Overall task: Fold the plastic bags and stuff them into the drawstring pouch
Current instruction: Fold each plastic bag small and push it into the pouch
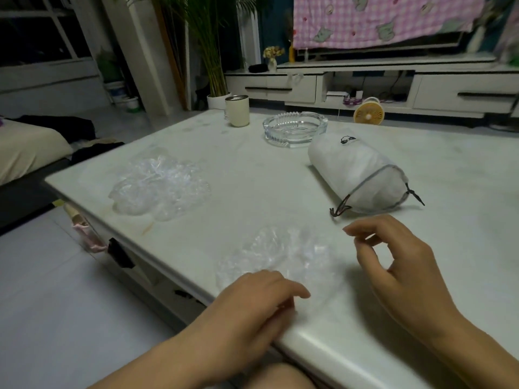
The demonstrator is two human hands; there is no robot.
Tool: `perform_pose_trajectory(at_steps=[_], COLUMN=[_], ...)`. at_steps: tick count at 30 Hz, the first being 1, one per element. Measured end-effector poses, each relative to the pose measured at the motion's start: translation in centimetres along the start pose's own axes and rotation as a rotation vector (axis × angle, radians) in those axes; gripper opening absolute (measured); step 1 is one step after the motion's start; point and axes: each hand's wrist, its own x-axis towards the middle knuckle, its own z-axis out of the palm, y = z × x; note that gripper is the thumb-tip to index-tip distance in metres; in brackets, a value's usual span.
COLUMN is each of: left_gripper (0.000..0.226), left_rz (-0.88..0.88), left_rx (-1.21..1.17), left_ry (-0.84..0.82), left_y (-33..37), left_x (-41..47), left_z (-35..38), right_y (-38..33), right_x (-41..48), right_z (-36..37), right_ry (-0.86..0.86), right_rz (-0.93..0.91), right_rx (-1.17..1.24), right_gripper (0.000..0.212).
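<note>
Clear bag [283,254] lies crumpled and flat on the table [252,169], near the front edge, between the two hands. Left hand [261,299] rests on the bag's near edge with its fingers bent down; cannot tell if it grips the plastic or only touches it. Right hand [398,259] hovers just right of the bag, off the table, fingers loosely curled, thumb and forefinger close together, nothing visible in them. Hands are apart, bag between.

Pouch [356,175] lies on its side past the right hand, well filled and rounded, white with a grey rim at the mouth. The mouth faces the near right; dark cords [341,209] trail from both sides of it. A small black print sits at the pouch's far end.

Pile of more clear bags [160,186] sits loose on the table's left side, well apart from the single bag. Glass ashtray [295,129] is just behind the pouch, and a cream cup [237,110] is left of it at the far edge. A small yellow fan [369,115] stands on the floor beyond the table.
</note>
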Motion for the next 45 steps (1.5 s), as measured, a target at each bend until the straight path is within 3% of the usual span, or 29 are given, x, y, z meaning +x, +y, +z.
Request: perform_pose_trajectory(at_steps=[3,5,8,9,11,13,16,18,21,23,26,28,30,33,35,38,41,45], left_gripper=[0.021,0.037,0.094,0.103,0.098,0.092,0.09,0.082,0.05,0.033,0.02,0.018,0.015,0.03,0.039,0.027,0.038,0.027], left_rz=[-0.067,-0.166,-0.361,-0.405,-0.463,-0.491,-0.413,-0.266,-0.077,-0.025,-0.015,-0.095,-0.182,-0.234,-0.249,-0.374,-0.625,-0.871], left_rx=[-0.078,-0.022,0.209,0.266,0.287,0.264,0.243,0.182,0.188,0.16,0.097,0.02,-0.103,-0.215,-0.118,-0.093,-0.028,0.296], left_ry=[0.105,0.161,-0.069,-0.163,-0.237,-0.263,-0.165,-0.072,0.059,0.077,0.116,0.174,0.234,0.303,0.32,0.45,0.533,0.411], left_y=[0.7,0.6,-0.2,-0.6,-1.3,-1.7,-1.9,-1.3,-0.9,-0.9,-1.0,-0.8,-1.0,-1.2,-1.3,-1.8,-1.9,-1.6], left_x=[0.3,1.2,1.6,1.3,1.0,0.7,-0.3,-1.1,-2.4,-2.6,-2.2,-1.9,-2.0,-2.2,-2.1,-1.3,0.3,2.3], left_z=[-0.4,-0.1,2.1,2.7,2.8,2.4,2.2,1.7,1.7,1.8,1.7,1.4,1.1,1.1,1.6,2.3,2.5,2.1], right_y=[-0.7,-0.8,0.0,0.3,0.6,0.5,0.5,0.6,0.8,0.3,-0.6,-0.2,0.4,0.9,0.6,0.1,0.3,0.0], right_x=[-0.2,0.0,0.2,0.0,0.0,-0.1,-0.4,-0.1,0.5,0.6,-0.2,-0.8,-0.9,0.8,2.1,3.5,3.9,3.2], right_z=[0.7,1.9,3.5,3.6,3.3,3.2,3.3,2.8,1.2,0.2,-0.1,0.4,1.0,1.6,1.9,2.4,3.7,5.4], right_ry=[-0.048,-0.247,-0.638,-0.737,-0.813,-0.822,-0.804,-0.661,-0.393,-0.47,-0.789,-0.77,-0.619,-0.482,-0.466,-0.487,-0.427,-0.362], right_rz=[-0.014,0.056,0.036,0.008,0.014,0.031,0.02,0.072,0.106,0.163,0.145,0.071,0.035,0.182,0.304,0.38,0.365,0.318], right_rx=[-0.006,-0.019,-0.215,-0.326,-0.458,-0.487,-0.45,-0.251,0.053,0.16,0.044,-0.023,-0.011,0.07,0.151,0.137,-0.026,-0.398], right_gripper=[0.025,0.034,0.063,0.072,0.085,0.085,0.082,0.067,0.041,0.03,0.057,0.056,0.033,0.016,0.019,0.031,0.045,0.038])
